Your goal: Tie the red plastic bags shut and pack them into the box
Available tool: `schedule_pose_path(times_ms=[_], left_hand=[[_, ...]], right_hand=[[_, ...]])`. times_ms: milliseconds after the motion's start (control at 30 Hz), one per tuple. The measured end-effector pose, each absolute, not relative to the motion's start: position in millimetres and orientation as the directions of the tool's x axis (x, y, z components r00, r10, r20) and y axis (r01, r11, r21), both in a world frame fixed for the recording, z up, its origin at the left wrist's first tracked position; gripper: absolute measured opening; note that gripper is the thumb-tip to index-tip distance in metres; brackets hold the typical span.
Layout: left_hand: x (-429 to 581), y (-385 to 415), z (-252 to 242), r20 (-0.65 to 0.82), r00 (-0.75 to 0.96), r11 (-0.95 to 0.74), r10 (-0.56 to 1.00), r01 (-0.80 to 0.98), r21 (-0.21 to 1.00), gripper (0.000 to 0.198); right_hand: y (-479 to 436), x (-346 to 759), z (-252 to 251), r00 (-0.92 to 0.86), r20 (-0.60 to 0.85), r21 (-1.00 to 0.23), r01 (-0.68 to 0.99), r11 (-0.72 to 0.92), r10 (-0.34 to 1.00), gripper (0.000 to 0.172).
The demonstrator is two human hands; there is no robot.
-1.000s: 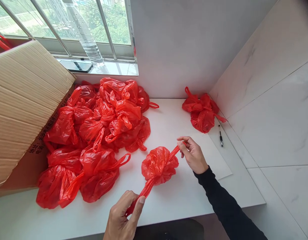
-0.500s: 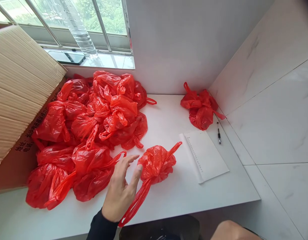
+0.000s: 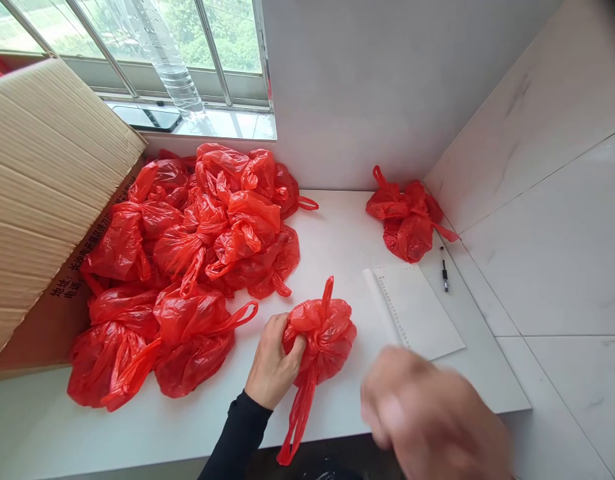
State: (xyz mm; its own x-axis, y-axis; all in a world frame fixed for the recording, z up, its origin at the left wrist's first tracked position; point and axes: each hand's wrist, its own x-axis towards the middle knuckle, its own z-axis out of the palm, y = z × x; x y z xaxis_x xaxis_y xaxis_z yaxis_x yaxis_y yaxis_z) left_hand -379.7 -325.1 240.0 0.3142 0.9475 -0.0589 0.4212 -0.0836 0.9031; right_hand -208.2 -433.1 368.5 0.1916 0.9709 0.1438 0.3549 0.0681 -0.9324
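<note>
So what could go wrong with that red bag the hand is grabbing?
The left hand grips the red bag near the table edge, and one handle already dangles over it, so the bag might slide off. The right hand is blurred and close to the paper sheet; it could knock the sheet or the pen. Pulling the thin plastic hard might tear it.

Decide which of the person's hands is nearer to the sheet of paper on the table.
Right. The blurred right hand hovers just in front of the paper, while the left hand grips the red bag further left.
</note>
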Motion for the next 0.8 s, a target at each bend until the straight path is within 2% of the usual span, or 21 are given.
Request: schedule_pose_path(times_ms=[133, 233, 300, 400, 500, 600, 700, 800], left_hand=[[-388, -333, 242, -0.168, 0.295, 0.133, 0.941, 0.134, 0.982, 0.02], [-390, -336, 239, -0.234, 0.26, 0.273, 0.937, -0.126, 0.954, 0.024], [-389, -337, 238, -0.305, 0.245, 0.37, 0.92, -0.294, 0.881, 0.026], [-386, -341, 240, -0.402, 0.269, 0.483, 0.875, -0.469, 0.739, 0.028], [-382, -348, 245, -0.476, 0.321, 0.573, 0.819, -0.488, 0.658, 0.033], [-379, -355, 248, -0.508, 0.364, 0.624, 0.781, -0.462, 0.63, 0.038], [-380, -356, 245, -0.47, 0.356, 0.59, 0.808, -0.483, 0.647, 0.04], [-384, -352, 237, -0.429, 0.366, 0.563, 0.826, -0.484, 0.67, 0.042]], right_hand=[[-374, -198, 305, 0.303, -0.007, -0.936, 0.333, -0.113, 0.953, 0.036], [-359, -191, 271, 0.203, -0.199, -0.952, 0.191, -0.238, 0.959, 0.055], [-359, -193, 261, 0.046, -0.265, -0.962, 0.061, -0.268, 0.963, 0.055], [-360, -201, 258, -0.058, -0.226, -0.972, -0.048, -0.228, 0.973, 0.04], [-358, -208, 261, 0.022, -0.214, -0.974, -0.076, -0.211, 0.977, 0.032], [-356, -207, 262, 0.056, -0.2, -0.975, -0.107, -0.194, 0.978, 0.031], [-358, -201, 264, -0.015, -0.194, -0.965, -0.179, -0.194, 0.981, 0.037], [-362, -196, 266, -0.1, -0.222, -0.952, -0.195, -0.237, 0.97, 0.05]])
